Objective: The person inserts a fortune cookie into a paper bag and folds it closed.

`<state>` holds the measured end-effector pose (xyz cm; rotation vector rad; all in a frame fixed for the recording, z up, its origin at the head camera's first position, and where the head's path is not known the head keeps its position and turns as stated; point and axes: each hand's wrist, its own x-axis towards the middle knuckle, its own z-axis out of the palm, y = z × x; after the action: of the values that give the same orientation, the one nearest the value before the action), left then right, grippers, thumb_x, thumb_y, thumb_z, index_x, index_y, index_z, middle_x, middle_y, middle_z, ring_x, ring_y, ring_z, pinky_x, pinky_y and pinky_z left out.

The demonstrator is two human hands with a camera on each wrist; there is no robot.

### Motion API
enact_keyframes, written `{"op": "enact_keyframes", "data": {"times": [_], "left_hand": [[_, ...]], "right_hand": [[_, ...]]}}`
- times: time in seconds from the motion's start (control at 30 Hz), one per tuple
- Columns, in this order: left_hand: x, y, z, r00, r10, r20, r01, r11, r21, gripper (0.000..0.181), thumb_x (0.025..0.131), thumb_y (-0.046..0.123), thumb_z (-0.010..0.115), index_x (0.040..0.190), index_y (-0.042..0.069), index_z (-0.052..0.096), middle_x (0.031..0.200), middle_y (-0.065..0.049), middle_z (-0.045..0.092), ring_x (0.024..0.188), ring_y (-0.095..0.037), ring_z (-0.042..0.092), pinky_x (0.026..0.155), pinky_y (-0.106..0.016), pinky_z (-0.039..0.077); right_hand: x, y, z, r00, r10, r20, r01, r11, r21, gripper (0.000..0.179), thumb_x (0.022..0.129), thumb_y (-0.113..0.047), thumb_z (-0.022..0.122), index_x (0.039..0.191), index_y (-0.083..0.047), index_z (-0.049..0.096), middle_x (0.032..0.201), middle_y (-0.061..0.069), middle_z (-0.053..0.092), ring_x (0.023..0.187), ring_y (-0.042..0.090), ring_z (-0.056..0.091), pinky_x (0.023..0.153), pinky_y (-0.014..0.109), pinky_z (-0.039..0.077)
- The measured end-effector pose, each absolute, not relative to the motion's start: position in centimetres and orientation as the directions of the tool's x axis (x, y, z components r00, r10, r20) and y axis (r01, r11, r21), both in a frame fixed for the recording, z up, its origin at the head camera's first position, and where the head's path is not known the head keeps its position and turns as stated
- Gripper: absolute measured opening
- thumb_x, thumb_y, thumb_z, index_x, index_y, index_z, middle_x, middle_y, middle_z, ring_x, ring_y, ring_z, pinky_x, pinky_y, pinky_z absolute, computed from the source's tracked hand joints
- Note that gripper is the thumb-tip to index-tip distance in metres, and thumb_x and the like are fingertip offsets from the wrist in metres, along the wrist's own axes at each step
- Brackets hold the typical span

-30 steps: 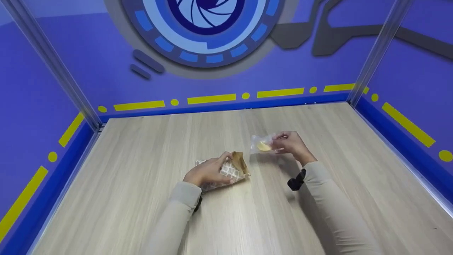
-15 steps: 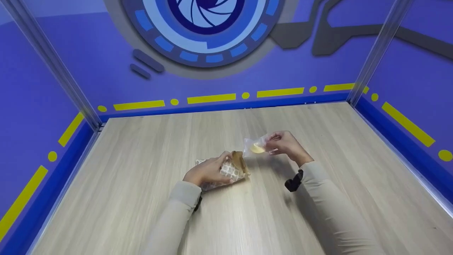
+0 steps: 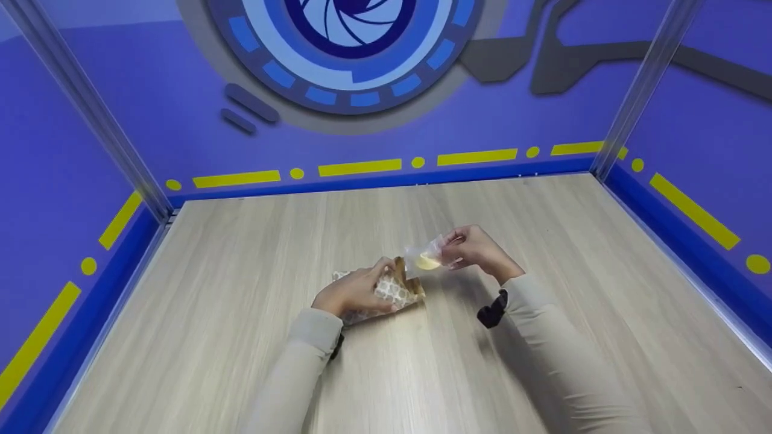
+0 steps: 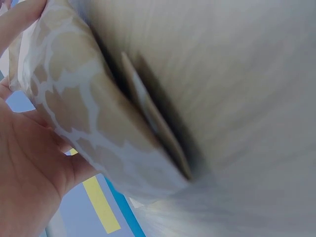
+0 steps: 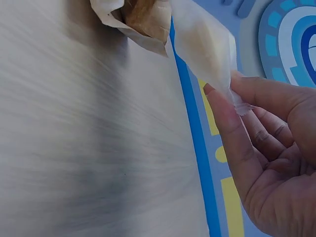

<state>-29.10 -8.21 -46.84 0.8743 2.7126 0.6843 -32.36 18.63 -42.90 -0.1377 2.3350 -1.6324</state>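
A patterned paper bag [image 3: 395, 292], brown inside with white-and-tan spots outside, lies on its side with its mouth facing right. My left hand [image 3: 356, 291] grips it from above, thumb on the near side and fingers over the far side. In the left wrist view the spotted bag [image 4: 84, 98] shows its folded bottom close to the wood. My right hand [image 3: 473, 250] pinches a clear plastic packet [image 3: 416, 260] with something pale yellow inside. The packet's left end overlaps the bag's mouth in the head view. In the right wrist view thumb and forefinger hold the packet [image 5: 207, 47] by its crimped end.
Both hands work over a light wooden tabletop [image 3: 271, 241]. A blue panel wall [image 3: 151, 90] with yellow dashes stands behind it, and similar side walls rise left and right. Metal posts [image 3: 642, 90] mark the corners. A dark wrist strap [image 3: 493, 310] sits on the right sleeve.
My right hand has moved left and slightly toward me, bringing the packet from right of the bag up to its mouth. The left hand and bag have stayed in place.
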Motion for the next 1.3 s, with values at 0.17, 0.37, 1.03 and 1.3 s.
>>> {"op": "enact_keyframes", "data": {"times": [0.17,0.37,1.03,1.3], "left_hand": [[-29.1,-8.2,-46.7,-0.801,0.596,-0.052,0.500,0.714,0.491,0.070,0.068,0.044,0.073,0.123,0.030,0.032,0.108,-0.006,0.058,0.095,-0.021,0.057,0.079,-0.037,0.047],[-29.1,-8.2,-46.8,-0.792,0.609,-0.036,0.516,0.700,0.494,0.066,0.069,0.042,0.073,0.121,0.029,0.033,0.096,-0.003,0.057,0.084,-0.017,0.054,0.072,-0.033,0.046],[-29.1,-8.1,-46.9,-0.793,0.608,-0.039,0.514,0.702,0.493,0.067,0.069,0.044,0.072,0.121,0.030,0.033,0.100,-0.003,0.057,0.087,-0.018,0.056,0.073,-0.035,0.047],[-29.2,-8.1,-46.9,-0.816,0.574,-0.072,0.476,0.737,0.481,0.071,0.068,0.045,0.072,0.125,0.035,0.030,0.112,-0.005,0.058,0.097,-0.021,0.056,0.081,-0.038,0.047]], "right_hand": [[-32.6,18.2,-43.3,-0.951,-0.239,-0.195,0.091,0.384,-0.919,0.022,0.076,0.000,0.065,0.096,0.006,0.058,0.083,0.011,0.061,0.063,0.017,0.063,0.060,0.034,0.054],[-32.5,17.7,-43.3,-0.946,-0.256,-0.201,0.084,0.405,-0.910,0.021,0.076,0.000,0.065,0.095,0.007,0.059,0.081,0.010,0.061,0.062,0.017,0.063,0.062,0.037,0.054],[-32.7,16.8,-42.0,-0.953,-0.246,-0.176,0.051,0.442,-0.895,0.017,0.075,-0.001,0.065,0.090,0.004,0.060,0.081,0.010,0.061,0.061,0.016,0.062,0.057,0.033,0.054],[-32.5,15.9,-42.5,-0.947,-0.266,-0.178,0.027,0.488,-0.872,0.015,0.073,0.001,0.065,0.087,0.005,0.061,0.075,0.010,0.062,0.060,0.015,0.062,0.054,0.031,0.054]]}}
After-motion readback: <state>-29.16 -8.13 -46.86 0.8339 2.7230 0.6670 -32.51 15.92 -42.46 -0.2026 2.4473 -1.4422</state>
